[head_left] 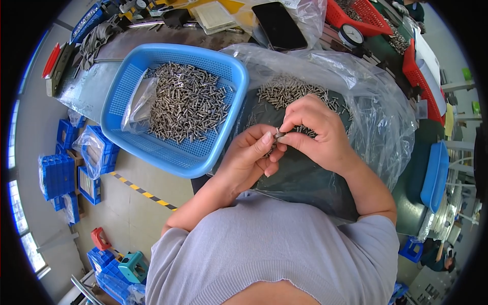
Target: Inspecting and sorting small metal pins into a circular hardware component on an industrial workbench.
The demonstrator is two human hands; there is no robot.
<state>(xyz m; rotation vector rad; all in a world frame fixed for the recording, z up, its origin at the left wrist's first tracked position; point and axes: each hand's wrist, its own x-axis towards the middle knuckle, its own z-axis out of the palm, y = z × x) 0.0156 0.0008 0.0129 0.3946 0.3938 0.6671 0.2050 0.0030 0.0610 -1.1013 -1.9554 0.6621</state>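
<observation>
My two hands meet over the work table, in front of a pile of small metal pins [292, 91] on clear plastic. The left hand [249, 152] is closed, thumb and forefinger at a small metal pin [278, 134], with more pins partly showing in its curled fingers. From the other side my right hand [320, 134] pinches at the same spot, fingertips almost touching the left ones. Which end each hand grips is too small to tell. To the left stands a blue perforated basket [114, 109] holding many similar pins [188, 104] and a clear plastic bag [140, 107].
A black phone [279, 25] lies at the back beside a dial gauge [352, 34] and a red basket [373, 23]. Clear plastic sheeting [381, 91] covers the table's right part. Blue crates [57, 175] stand on the floor at left. Another person [439, 259] is at far right.
</observation>
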